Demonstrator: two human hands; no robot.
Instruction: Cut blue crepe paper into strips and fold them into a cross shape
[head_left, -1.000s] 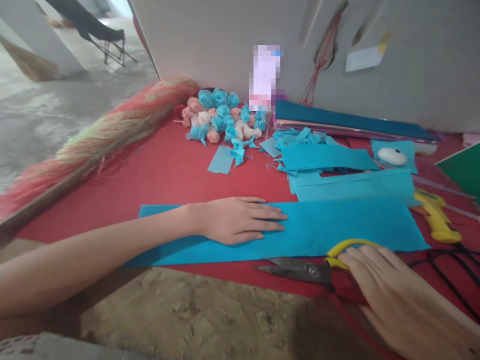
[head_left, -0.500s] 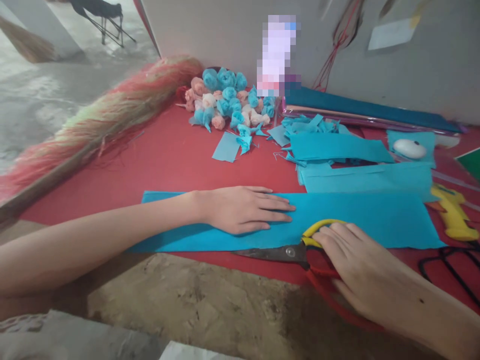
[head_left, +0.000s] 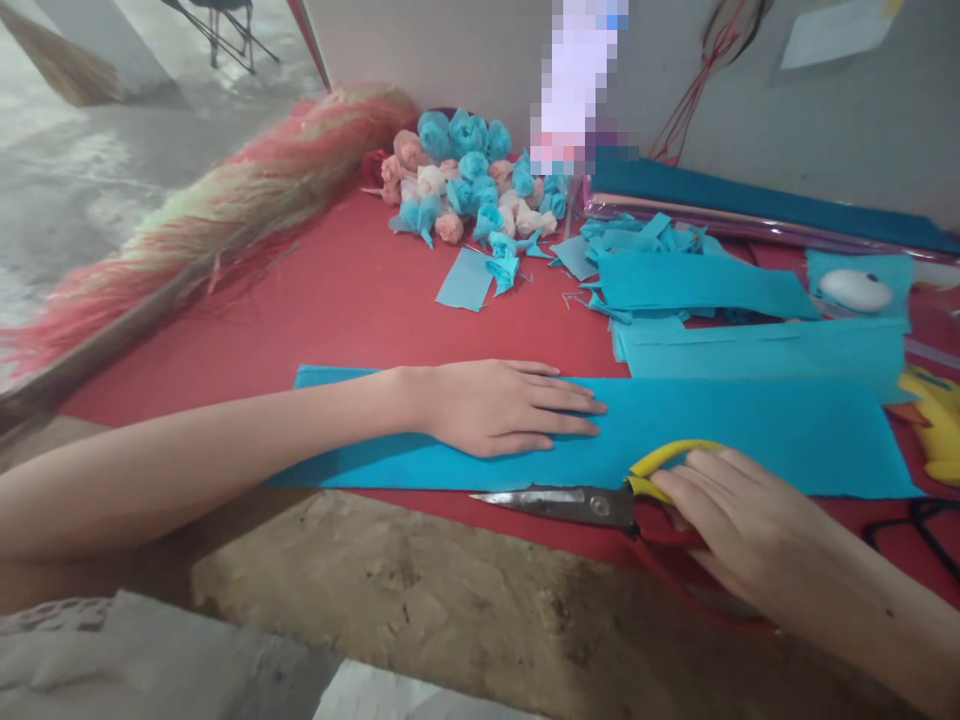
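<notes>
A long folded strip of blue crepe paper (head_left: 750, 430) lies along the near side of the red table top. Flat on its middle rests my left hand (head_left: 502, 408), fingers stretched out to the right. My right hand (head_left: 750, 520) is wrapped round the handles of a pair of scissors (head_left: 555, 502), one handle yellow and the other red. The dark blades point left, pressed together or nearly so, along the paper's near edge. Whether they touch the paper I cannot tell. My right palm and part of the red handle are hidden.
Blue and pink paper flowers (head_left: 472, 180) are heaped at the back. Cut blue paper pieces (head_left: 697, 285) lie behind the strip, beside a white oval object (head_left: 855, 290). A yellow glue gun (head_left: 934, 420) is at the right. A broom (head_left: 225, 210) lies along the left edge.
The view has shifted, so most things sit further right and the back ones higher. The scissors have closed up or turned slightly, and their blade now catches light. My left hand stays flat on the paper.
</notes>
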